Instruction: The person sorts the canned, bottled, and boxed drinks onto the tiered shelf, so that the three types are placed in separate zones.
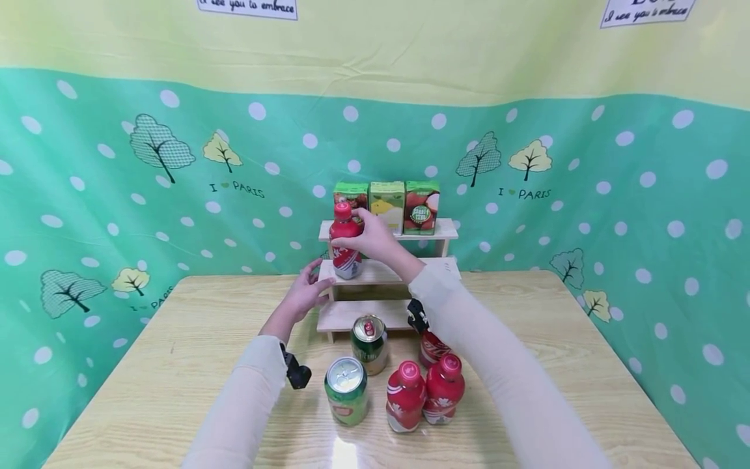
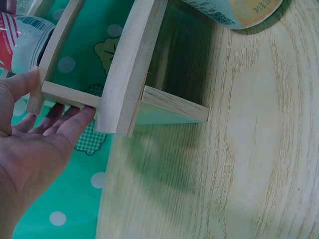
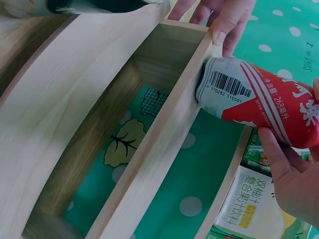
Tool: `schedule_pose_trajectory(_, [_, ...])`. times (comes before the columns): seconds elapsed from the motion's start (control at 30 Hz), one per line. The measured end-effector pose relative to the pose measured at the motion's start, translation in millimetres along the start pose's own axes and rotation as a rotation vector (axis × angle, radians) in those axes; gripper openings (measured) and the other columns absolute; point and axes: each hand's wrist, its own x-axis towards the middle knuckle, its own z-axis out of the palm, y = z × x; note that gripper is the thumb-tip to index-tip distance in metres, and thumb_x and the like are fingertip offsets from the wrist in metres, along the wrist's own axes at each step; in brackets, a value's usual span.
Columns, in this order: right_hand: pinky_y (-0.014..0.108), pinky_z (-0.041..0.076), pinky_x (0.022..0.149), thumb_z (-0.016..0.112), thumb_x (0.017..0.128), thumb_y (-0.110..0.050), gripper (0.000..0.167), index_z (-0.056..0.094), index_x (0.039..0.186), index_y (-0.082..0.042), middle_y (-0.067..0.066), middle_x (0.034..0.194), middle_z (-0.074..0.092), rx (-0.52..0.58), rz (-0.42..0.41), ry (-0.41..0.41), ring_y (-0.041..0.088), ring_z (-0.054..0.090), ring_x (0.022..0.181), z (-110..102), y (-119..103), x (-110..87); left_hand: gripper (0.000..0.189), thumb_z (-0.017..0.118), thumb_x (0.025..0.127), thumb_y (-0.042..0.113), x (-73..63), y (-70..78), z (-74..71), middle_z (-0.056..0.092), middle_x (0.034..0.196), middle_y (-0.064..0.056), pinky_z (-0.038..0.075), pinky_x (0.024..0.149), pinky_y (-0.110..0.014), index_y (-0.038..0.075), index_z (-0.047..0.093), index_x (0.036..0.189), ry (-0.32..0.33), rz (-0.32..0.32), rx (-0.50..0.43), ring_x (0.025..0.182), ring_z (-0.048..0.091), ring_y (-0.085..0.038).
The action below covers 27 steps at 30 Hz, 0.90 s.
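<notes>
A red plastic bottle [image 1: 346,229] with a red cap stands near the left end of the middle board of a wooden tiered rack [image 1: 381,274]. My right hand [image 1: 377,240] grips it from the right, thumb and fingers around its upper body. In the right wrist view the base of the bottle [image 3: 279,102] meets the board. My left hand [image 1: 303,294] holds the rack's left end. The left wrist view has its thumb at the board's edge and the other fingers around the side piece [image 2: 70,94].
Three juice cartons [image 1: 387,203] line the top board. In front of the rack stand a dark green can [image 1: 370,352], a lighter green can [image 1: 347,394], two red bottles [image 1: 405,400] and a red can [image 1: 432,350] partly behind my right sleeve. A polka-dot cloth [image 1: 258,163] hangs behind.
</notes>
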Motion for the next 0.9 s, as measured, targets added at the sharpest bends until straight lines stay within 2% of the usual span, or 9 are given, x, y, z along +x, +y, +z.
schedule_pose_trajectory(0.13, [0.036,0.055,0.090,0.076,0.077,-0.035,0.069,0.043,0.134,-0.014,0.008,0.120,0.059,-0.025,0.010,0.002,0.021,0.059,0.108,-0.5,-2.2,-1.6,0.071,0.051,0.096,0.013,-2.2,1.9,-0.1,0.017,0.153,-0.023,0.037,0.108,-0.053,0.015,0.006,0.151,-0.010,0.007,0.006,0.136,0.031,-0.039])
schedule_pose_trajectory(0.37, [0.035,0.054,0.093,0.077,0.077,-0.030,0.072,0.040,0.137,-0.014,0.007,0.125,0.057,-0.066,0.017,-0.005,0.021,0.057,0.112,0.2,-2.1,-2.6,0.071,0.051,0.096,0.013,-1.3,2.0,0.1,0.016,0.153,-0.023,0.037,0.108,-0.052,0.016,0.007,0.151,-0.003,0.005,0.010,0.137,0.031,-0.038])
schedule_pose_trajectory(0.9, [0.037,0.051,0.097,0.075,0.080,-0.028,0.073,0.038,0.141,-0.014,0.008,0.132,0.052,-0.087,0.025,0.027,0.023,0.053,0.119,1.8,-2.2,-5.5,0.070,0.050,0.096,0.012,-1.6,1.1,0.4,0.017,0.153,-0.022,0.038,0.108,-0.052,0.016,0.007,0.151,-0.004,-0.002,0.008,0.137,0.030,-0.038])
